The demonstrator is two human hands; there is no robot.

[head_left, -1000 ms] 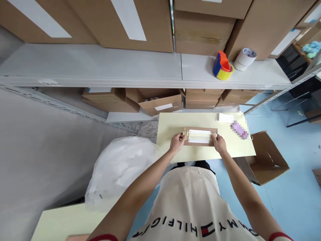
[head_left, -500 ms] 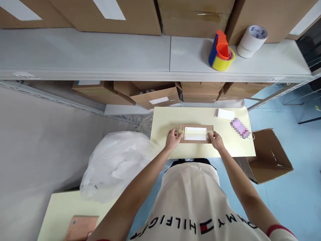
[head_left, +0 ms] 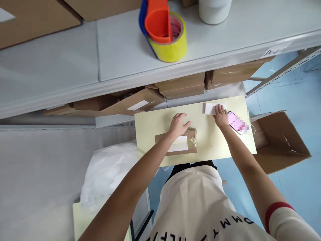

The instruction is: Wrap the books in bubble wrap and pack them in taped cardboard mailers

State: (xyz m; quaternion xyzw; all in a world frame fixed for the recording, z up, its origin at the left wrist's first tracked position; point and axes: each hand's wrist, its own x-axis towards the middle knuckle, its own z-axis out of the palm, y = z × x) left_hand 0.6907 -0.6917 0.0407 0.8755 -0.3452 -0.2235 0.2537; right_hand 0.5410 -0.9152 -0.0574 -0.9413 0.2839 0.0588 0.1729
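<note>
A flat brown cardboard parcel [head_left: 192, 142] lies on the pale yellow table [head_left: 205, 147], with a white label on top and clear tape at its right end. Over its far edge hovers my left hand [head_left: 178, 124], fingers apart and holding nothing. Farther back on the right, my right hand [head_left: 221, 116] rests its outstretched fingers on a small white block [head_left: 209, 108], perhaps a stack of labels. Part of the block is hidden beneath the fingers. Just right of that hand is a phone [head_left: 235, 122] with a pink screen and a white cable.
A grey shelf [head_left: 120, 50] crosses above the table, carrying a tape dispenser [head_left: 168, 47] and a white tape roll [head_left: 214, 11]. Cardboard boxes [head_left: 180, 86] line the lower shelf. An open carton [head_left: 283, 137] stands at right; white plastic sheeting [head_left: 107, 167] bulges at left.
Both hands have let go of the parcel, which now lies farther left. My right hand has moved back onto the white block. The view has turned and come closer to the shelf.
</note>
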